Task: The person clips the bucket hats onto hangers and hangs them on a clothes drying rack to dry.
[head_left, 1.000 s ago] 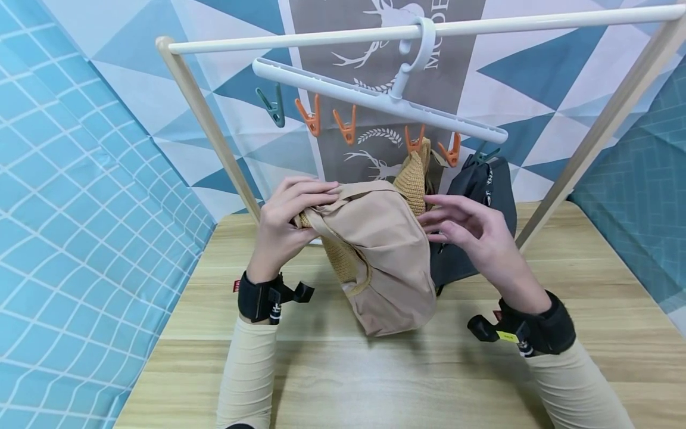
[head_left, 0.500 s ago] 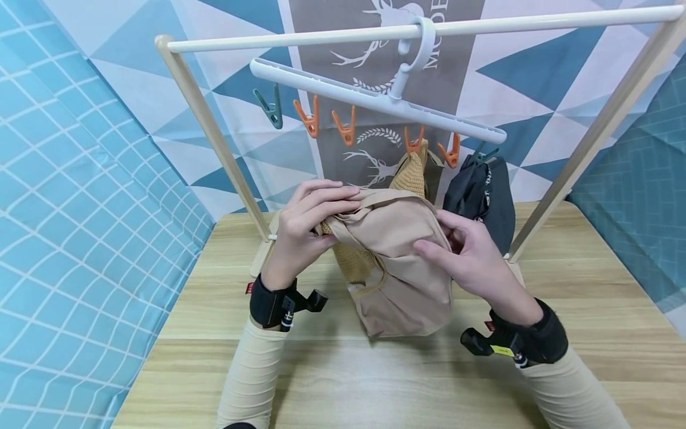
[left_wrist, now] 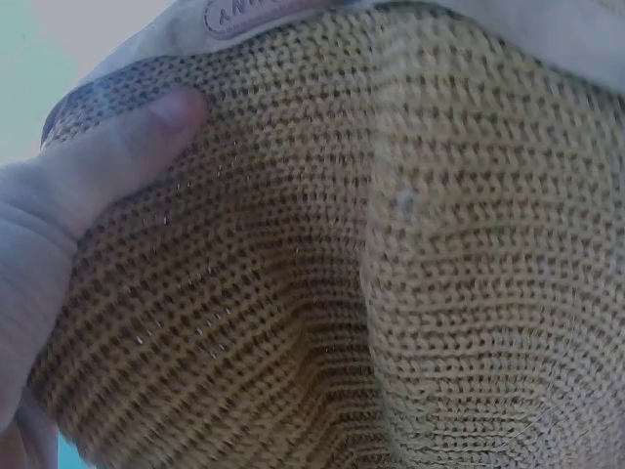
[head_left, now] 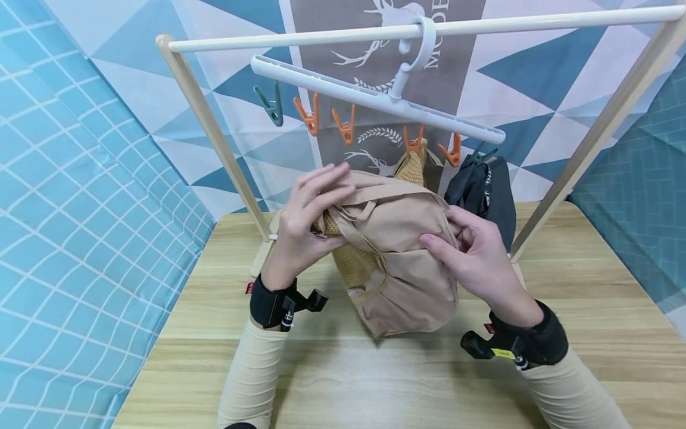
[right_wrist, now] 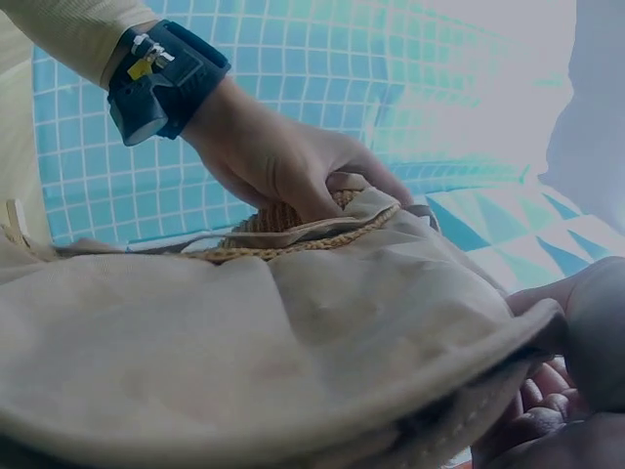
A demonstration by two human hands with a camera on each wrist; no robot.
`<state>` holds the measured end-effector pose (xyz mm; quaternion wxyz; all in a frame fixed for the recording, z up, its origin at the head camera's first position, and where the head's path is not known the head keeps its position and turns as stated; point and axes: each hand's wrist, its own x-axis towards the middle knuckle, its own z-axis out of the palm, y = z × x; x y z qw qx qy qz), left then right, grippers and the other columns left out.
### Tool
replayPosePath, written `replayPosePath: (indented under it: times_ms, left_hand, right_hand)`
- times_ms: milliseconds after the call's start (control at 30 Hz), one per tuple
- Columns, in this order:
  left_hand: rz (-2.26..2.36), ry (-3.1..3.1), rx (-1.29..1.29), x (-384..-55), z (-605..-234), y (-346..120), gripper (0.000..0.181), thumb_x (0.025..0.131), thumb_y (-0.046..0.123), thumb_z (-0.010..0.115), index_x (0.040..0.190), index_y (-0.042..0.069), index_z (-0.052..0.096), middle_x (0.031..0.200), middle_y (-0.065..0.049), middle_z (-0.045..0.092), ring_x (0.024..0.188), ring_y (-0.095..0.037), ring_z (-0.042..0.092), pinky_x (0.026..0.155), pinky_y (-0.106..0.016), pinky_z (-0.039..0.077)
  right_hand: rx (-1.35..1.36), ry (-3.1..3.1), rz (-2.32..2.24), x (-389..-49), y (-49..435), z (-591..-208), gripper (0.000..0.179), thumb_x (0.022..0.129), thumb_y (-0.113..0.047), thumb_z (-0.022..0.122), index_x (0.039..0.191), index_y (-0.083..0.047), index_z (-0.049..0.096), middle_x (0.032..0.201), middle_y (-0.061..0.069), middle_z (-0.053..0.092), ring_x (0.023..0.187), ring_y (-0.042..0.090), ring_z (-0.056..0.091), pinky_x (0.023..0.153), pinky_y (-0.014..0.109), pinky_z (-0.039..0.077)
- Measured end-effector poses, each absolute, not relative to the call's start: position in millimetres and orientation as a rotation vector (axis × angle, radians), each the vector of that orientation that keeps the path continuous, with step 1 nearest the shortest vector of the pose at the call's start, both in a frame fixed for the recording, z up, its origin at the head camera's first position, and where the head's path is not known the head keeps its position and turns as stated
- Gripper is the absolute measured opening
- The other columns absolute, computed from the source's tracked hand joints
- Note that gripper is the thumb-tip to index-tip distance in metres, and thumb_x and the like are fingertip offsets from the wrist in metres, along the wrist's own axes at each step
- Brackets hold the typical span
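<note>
Between my hands I hold a soft hat-like piece, beige cloth [head_left: 412,268] on one face and tan knit [left_wrist: 469,215] on the other. My left hand [head_left: 311,220] grips its upper left edge, with the thumb against the knit in the left wrist view and the fingers over the top. My right hand [head_left: 477,250] pinches the right edge between thumb and fingers. A thin strap [head_left: 383,193] crosses the upper part. Behind it, an orange clip [head_left: 413,142] holds a tan knit piece [head_left: 412,170]; whether that joins the held piece is hidden.
A white hanger [head_left: 375,98] hangs from the rack's bar [head_left: 300,39], with several orange and green clips below. From a green clip at its right end hangs a black cloth item [head_left: 501,196] with lettering. Wooden posts [head_left: 214,137] flank the work above the wooden table [head_left: 343,381].
My right hand has moved from beside the beige piece to pinching its right edge. My left hand has shifted right with the piece, and its fingers have lifted slightly.
</note>
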<state>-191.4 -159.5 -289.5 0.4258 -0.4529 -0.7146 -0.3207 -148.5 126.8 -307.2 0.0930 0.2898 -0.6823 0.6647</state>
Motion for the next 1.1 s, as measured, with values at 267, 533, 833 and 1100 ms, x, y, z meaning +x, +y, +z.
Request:
replayPosePath:
  times_ms: [267,533,833,1100]
  left_hand:
    - [-1.013,-1.784,-1.071,-198.5,-290.9,-177.8,0.121,0.057,0.039,0.096,0.152,0.001,0.033,0.155,-0.027,0.040,0.142,-0.039,0.039,0.112,-0.055,0.038]
    - [-1.262,-1.842,-1.138,-201.6,-295.2,-185.8,0.117,0.075,0.049,0.083,0.153,-0.010,0.019,0.157,-0.026,0.039,0.145,-0.038,0.036,0.112,-0.057,0.038]
    - [-1.137,-1.954,-1.020,-197.7,-303.2,-182.5,0.026,0.088,-0.004,0.068,0.114,-0.004,0.067,0.092,-0.018,0.071,0.075,-0.015,0.060,0.070,-0.028,0.046]
    - [-1.026,-1.990,-0.963,-195.9,-302.3,-181.7,0.018,0.093,-0.009,0.055,0.098,0.000,0.070,0.076,-0.010,0.063,0.059,-0.013,0.046,0.057,-0.030,0.036]
  right_hand:
    - [0.791,-1.845,2.008,-142.8,134.3,-300.2,0.030,0.087,0.016,0.064,0.116,0.007,0.065,0.078,-0.006,0.076,0.067,0.006,0.073,0.058,0.016,0.058]
    - [0.777,-1.669,2.071,-140.1,140.1,-297.1,0.031,0.085,0.021,0.061,0.115,0.012,0.064,0.078,0.002,0.078,0.068,0.011,0.075,0.059,0.018,0.059]
    - [0.799,-1.694,2.072,-140.9,139.1,-298.0,0.034,0.086,0.020,0.060,0.120,0.012,0.062,0.077,0.002,0.078,0.067,0.012,0.075,0.059,0.018,0.059]
    - [0.806,-1.785,2.033,-144.0,140.0,-300.5,0.031,0.087,0.019,0.060,0.115,0.007,0.063,0.069,-0.004,0.074,0.062,0.009,0.073,0.056,0.017,0.058]
